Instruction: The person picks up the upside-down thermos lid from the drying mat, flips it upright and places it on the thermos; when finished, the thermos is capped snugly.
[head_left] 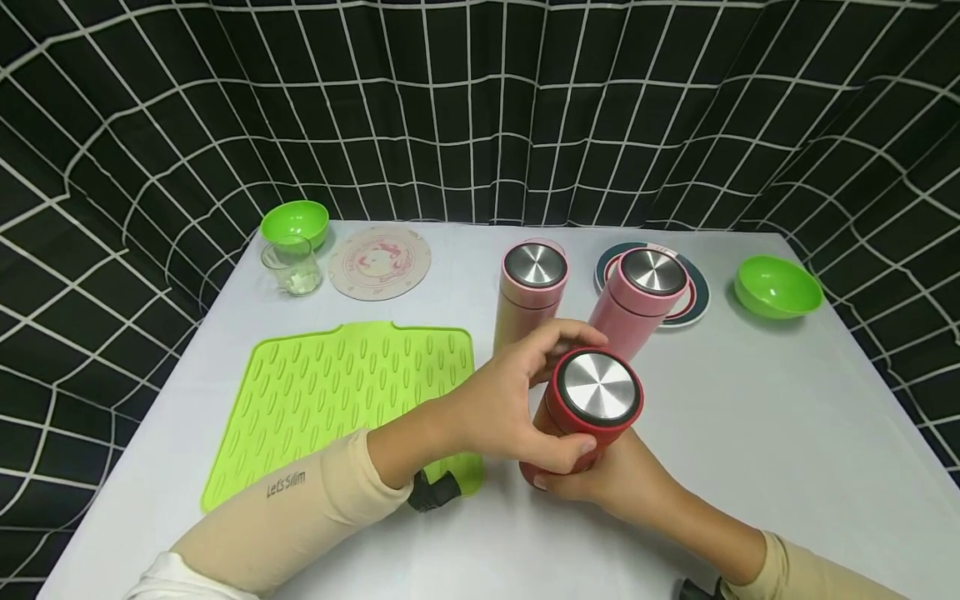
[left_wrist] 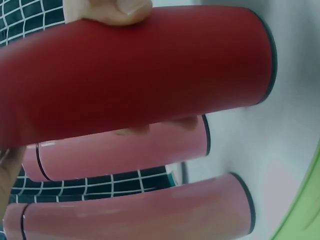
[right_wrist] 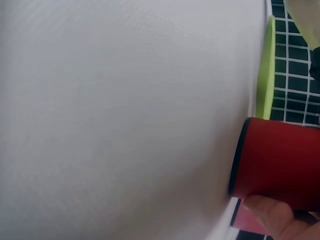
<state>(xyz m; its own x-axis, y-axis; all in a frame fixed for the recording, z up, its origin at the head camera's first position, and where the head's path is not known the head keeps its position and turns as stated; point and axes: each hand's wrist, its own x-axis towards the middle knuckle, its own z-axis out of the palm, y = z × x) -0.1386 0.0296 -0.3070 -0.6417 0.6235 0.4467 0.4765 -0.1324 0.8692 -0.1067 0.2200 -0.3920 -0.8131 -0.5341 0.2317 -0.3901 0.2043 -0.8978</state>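
Observation:
Both hands hold a red thermos (head_left: 600,387) with a silver-topped lid at the middle of the table. My left hand (head_left: 502,408) grips it near the lid, thumb on the near side and fingers on the far side. Lower on the body, my right hand (head_left: 633,483) grips it; in the right wrist view its fingers (right_wrist: 272,215) lie close to the black-rimmed base. Whether that base touches the table I cannot tell. Just behind stand two pink thermoses, a left one (head_left: 528,304) and a right one (head_left: 633,308), both with silver-topped lids.
A green ribbed mat (head_left: 352,375) lies left, partly under my left arm. Behind it are a green bowl (head_left: 296,221), a clear glass (head_left: 294,267) and a round printed disc (head_left: 380,262). Back right, a dark-rimmed plate (head_left: 697,292) and another green bowl (head_left: 777,287) sit on the white table.

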